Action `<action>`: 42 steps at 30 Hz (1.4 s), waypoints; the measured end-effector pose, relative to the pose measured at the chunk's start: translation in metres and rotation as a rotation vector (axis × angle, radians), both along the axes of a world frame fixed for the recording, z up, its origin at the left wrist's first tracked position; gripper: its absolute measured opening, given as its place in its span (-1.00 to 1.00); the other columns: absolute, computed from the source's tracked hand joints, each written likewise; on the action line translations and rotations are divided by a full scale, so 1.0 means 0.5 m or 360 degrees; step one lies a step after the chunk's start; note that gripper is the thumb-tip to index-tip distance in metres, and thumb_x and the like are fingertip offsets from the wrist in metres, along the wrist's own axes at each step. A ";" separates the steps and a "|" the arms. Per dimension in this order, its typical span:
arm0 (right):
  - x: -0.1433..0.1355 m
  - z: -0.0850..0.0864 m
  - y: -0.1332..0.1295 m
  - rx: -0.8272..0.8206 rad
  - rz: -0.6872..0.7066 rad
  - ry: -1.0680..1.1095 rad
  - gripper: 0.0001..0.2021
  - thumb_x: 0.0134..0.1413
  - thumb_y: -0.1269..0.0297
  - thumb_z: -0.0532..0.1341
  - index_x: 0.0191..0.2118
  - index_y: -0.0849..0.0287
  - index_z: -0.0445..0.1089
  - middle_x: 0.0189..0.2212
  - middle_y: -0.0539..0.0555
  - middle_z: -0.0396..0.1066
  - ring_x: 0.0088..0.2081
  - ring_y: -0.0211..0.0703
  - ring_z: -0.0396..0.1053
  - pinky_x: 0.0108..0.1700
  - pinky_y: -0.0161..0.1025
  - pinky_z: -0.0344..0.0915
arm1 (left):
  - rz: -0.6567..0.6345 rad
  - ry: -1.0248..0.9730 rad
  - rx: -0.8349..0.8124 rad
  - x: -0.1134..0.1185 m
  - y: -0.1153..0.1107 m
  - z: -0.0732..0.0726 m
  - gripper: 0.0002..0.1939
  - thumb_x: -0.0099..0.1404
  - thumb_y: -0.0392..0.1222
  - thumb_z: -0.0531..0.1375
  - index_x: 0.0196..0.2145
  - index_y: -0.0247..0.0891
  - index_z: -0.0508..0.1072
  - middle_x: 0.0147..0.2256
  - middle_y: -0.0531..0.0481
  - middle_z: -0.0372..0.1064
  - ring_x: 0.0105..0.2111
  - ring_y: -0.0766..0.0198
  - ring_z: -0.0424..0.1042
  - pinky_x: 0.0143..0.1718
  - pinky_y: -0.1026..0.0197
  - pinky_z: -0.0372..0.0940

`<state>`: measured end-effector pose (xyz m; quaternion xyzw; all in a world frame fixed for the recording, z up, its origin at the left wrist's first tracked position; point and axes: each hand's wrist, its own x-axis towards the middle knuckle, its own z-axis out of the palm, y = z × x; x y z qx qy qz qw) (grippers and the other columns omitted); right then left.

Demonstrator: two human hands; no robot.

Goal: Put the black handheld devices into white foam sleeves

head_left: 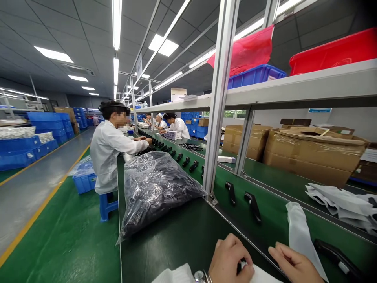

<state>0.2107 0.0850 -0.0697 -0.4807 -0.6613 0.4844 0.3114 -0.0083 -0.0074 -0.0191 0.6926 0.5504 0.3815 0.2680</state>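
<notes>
My left hand (231, 261) is at the bottom of the view, fingers curled round a thin white bag (262, 274). A bit of something black shows under its fingers; most of it is hidden. To its right, my right hand (294, 262) is closed with thumb against fingers, and what it holds, if anything, cannot be seen. Just behind that hand lies a long white translucent sleeve (300, 228). A black handheld device (337, 257) rests beside it at the right. Farther off on the green belt are two more such black devices, one nearer (252, 206) and one beyond (230, 192).
A large clear bag of dark parts (159, 188) fills the bench ahead. A metal post (219, 102) rises beside it. White bags (341, 204) and cartons (312, 153) are at the right. A co-worker in white (107, 149) sits at the left. Bins (253, 76) stand on the shelf above.
</notes>
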 end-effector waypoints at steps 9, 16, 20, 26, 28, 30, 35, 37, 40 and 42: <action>-0.010 0.012 -0.013 0.0086 0.0009 -0.0119 -0.49 0.09 -0.15 0.10 -0.52 0.09 -0.18 -0.57 -0.10 -0.20 -0.49 -0.22 -0.15 -0.46 -0.26 -0.05 | -0.0026 0.0068 -0.0006 0.002 -0.002 0.009 -0.82 0.07 -0.42 0.24 -0.36 -0.20 0.46 -0.24 0.05 0.31 -0.26 0.28 0.34 -0.09 0.14 0.17; -0.014 0.031 -0.021 0.0056 -0.0023 -0.0133 -0.47 -0.01 -0.17 0.16 -0.56 0.09 -0.14 -0.60 -0.11 -0.17 -0.53 -0.25 -0.13 -0.49 -0.27 -0.06 | -0.0057 0.0105 -0.0001 0.001 0.002 0.000 -0.81 0.07 -0.42 0.25 -0.36 -0.19 0.46 -0.25 0.05 0.33 -0.25 0.25 0.35 -0.08 0.12 0.16; -0.018 0.033 -0.023 0.0119 -0.0016 -0.0136 -0.45 -0.01 -0.21 0.15 -0.58 0.09 -0.13 -0.62 -0.11 -0.16 -0.53 -0.25 -0.12 -0.49 -0.27 -0.06 | -0.0055 0.0110 0.0027 0.003 0.003 -0.006 -0.81 0.07 -0.43 0.25 -0.36 -0.18 0.46 -0.25 0.05 0.33 -0.24 0.26 0.35 -0.10 0.13 0.17; -0.029 0.044 -0.032 0.0231 0.0001 -0.0145 -0.42 0.07 -0.29 0.03 -0.63 0.09 -0.12 -0.69 -0.12 -0.13 -0.59 -0.27 -0.08 -0.49 -0.27 -0.05 | -0.0040 0.0083 0.0018 0.005 -0.007 0.009 -0.82 0.08 -0.44 0.22 -0.37 -0.20 0.43 -0.25 0.06 0.31 -0.23 0.26 0.34 -0.10 0.14 0.17; -0.031 0.052 -0.034 0.0289 0.0001 -0.0160 -0.43 0.09 -0.28 0.01 -0.63 0.09 -0.11 -0.70 -0.11 -0.10 -0.59 -0.27 -0.05 -0.47 -0.27 -0.04 | -0.0047 0.0093 0.0007 0.004 -0.010 0.016 -0.82 0.10 -0.44 0.19 -0.37 -0.20 0.42 -0.25 0.05 0.30 -0.23 0.26 0.33 -0.10 0.14 0.17; -0.033 0.057 -0.034 0.0322 0.0013 -0.0174 -0.43 0.10 -0.26 0.01 -0.63 0.09 -0.10 -0.70 -0.11 -0.09 -0.59 -0.27 -0.04 -0.48 -0.27 -0.04 | -0.0062 0.0106 0.0011 0.004 -0.011 0.022 -0.81 0.11 -0.46 0.17 -0.36 -0.20 0.41 -0.25 0.04 0.30 -0.23 0.25 0.32 -0.11 0.15 0.17; -0.030 0.063 -0.028 0.0403 -0.0004 -0.0152 -0.45 0.14 -0.20 0.03 -0.63 0.10 -0.09 -0.70 -0.12 -0.08 -0.59 -0.29 -0.04 -0.49 -0.28 -0.07 | -0.0038 0.0217 0.0064 0.001 -0.008 0.028 -0.84 0.15 -0.45 0.11 -0.38 -0.22 0.36 -0.28 0.04 0.27 -0.23 0.22 0.28 -0.15 0.15 0.14; -0.029 0.065 -0.027 0.0424 0.0006 -0.0127 -0.46 0.17 -0.15 0.03 -0.64 0.10 -0.09 -0.70 -0.12 -0.07 -0.59 -0.30 -0.05 -0.50 -0.29 -0.08 | 0.0025 0.0339 0.0069 -0.002 -0.006 0.030 -0.89 0.16 -0.40 0.13 -0.43 -0.23 0.32 -0.32 0.05 0.25 -0.25 0.21 0.26 -0.17 0.13 0.11; -0.029 0.068 -0.029 0.0461 0.0025 -0.0114 -0.48 0.20 -0.08 0.04 -0.65 0.10 -0.09 -0.70 -0.12 -0.07 -0.60 -0.31 -0.05 -0.50 -0.29 -0.08 | 0.0061 0.0528 0.0010 -0.008 -0.002 0.031 -0.87 0.14 -0.26 0.23 -0.45 -0.23 0.29 -0.35 0.06 0.22 -0.27 0.18 0.23 -0.19 0.11 0.07; -0.029 0.069 -0.032 0.0475 0.0009 -0.0109 -0.48 0.21 -0.07 0.04 -0.64 0.10 -0.10 -0.70 -0.13 -0.07 -0.60 -0.31 -0.05 -0.50 -0.29 -0.07 | 0.0022 0.0595 -0.0033 -0.010 0.001 0.030 -0.78 0.08 -0.17 0.31 -0.44 -0.23 0.30 -0.34 0.06 0.22 -0.26 0.16 0.22 -0.19 0.11 0.06</action>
